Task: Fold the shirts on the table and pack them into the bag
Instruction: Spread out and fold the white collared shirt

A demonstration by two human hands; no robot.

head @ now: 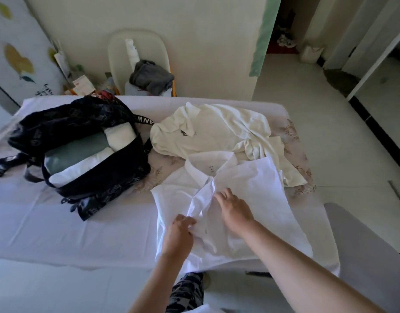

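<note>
On my feed a cream wall [194, 41] runs behind the bench [59, 222], which is draped in a white sheet. A white moulded chair [117, 48] stands against that wall, a grey cloth [151, 79] heaped on its seat. At the left, a pale panel [16, 57] carries yellow leaf shapes. A green strip [264, 35] edges the wall corner, and beyond it I see a dim doorway [287, 23]. The floor [296, 91] is pale tile, with a black border strip [375, 132] at the right. The light is soft and even.
</note>
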